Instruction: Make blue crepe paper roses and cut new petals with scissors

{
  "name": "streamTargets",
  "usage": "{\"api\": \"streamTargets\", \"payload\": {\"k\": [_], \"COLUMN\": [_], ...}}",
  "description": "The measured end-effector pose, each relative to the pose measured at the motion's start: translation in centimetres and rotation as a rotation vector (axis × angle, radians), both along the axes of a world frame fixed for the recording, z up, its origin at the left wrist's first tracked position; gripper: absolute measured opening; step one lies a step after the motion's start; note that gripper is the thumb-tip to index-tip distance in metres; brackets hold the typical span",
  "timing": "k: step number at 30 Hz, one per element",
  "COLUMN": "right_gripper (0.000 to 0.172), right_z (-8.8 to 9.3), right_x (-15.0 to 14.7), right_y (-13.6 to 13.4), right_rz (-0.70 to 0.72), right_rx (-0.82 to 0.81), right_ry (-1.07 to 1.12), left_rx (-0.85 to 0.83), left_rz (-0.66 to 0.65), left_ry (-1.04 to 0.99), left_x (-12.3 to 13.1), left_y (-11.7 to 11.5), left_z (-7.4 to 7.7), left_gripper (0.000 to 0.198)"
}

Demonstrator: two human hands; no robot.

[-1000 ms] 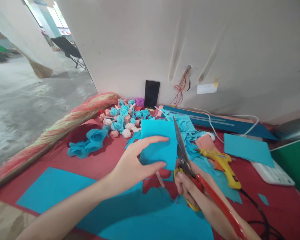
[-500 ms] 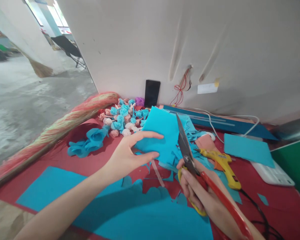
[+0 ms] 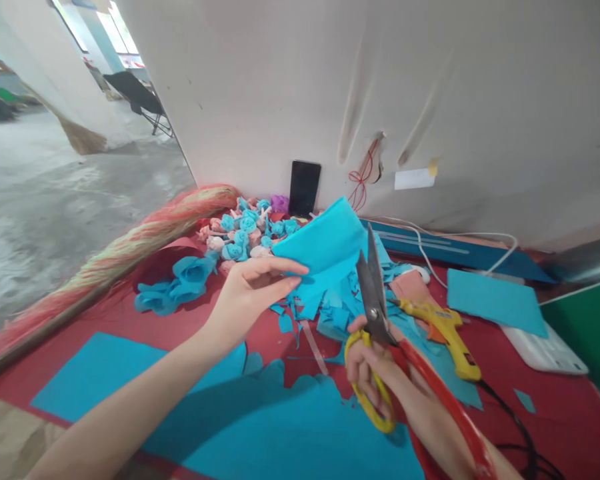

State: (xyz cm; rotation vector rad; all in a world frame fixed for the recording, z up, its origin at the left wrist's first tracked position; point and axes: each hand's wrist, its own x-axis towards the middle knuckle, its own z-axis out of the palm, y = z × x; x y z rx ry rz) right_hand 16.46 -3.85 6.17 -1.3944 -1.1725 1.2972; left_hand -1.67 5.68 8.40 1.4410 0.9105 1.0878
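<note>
My left hand [image 3: 245,293] pinches the left edge of a bright blue sheet of crepe-like paper [image 3: 325,243] between thumb and fingers. The sheet is held up at a slant, bent along its lower part. In my right hand [image 3: 380,380] are large scissors [image 3: 374,303] with dark blades, one yellow and one red handle. The blades point upward, parted a little, close to the sheet's right edge. Blue paper scraps [image 3: 337,310] lie under the sheet, partly hidden by it. A larger blue sheet [image 3: 280,427] with a scalloped edge is spread below both hands.
Blue, pink and white paper flowers [image 3: 240,233] are heaped at the back left, by a fringed pole [image 3: 130,253]. A phone [image 3: 305,189] leans on the wall. On the right lie a yellow glue gun [image 3: 445,327], its black cord, a blue pad [image 3: 497,301] and a white cable [image 3: 425,250].
The blue sheet has tilted upward and bent, and my left hand has shifted slightly left. The scissor blades have parted, with the yellow handle swung away from the red one.
</note>
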Motion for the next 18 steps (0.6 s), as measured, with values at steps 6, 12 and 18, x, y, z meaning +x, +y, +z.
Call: {"api": "streamTargets", "payload": {"k": [6,12,18], "right_gripper": [0.033,0.041,0.032], "right_z": [-0.1,0.6,1.2], "right_x": [-0.6,-0.7,-0.5], "right_y": [-0.2,-0.1,-0.2], "right_rz": [0.009,-0.021,-0.082], "right_rx": [-0.032,-0.045,-0.031], "right_ry": [0.131,0.051,0.001], "left_rx": [0.004,0.009,0.033], "left_rz": [-0.021,-0.053,-0.049], "left_ry": [0.058,0.121,0.16], "left_x": [0.4,0.3,0.2], "left_y": [-0.4,-0.6,-0.5], "left_z": [0.1,0.3,0.5], "left_gripper": [0.016,0.016,0.016]}}
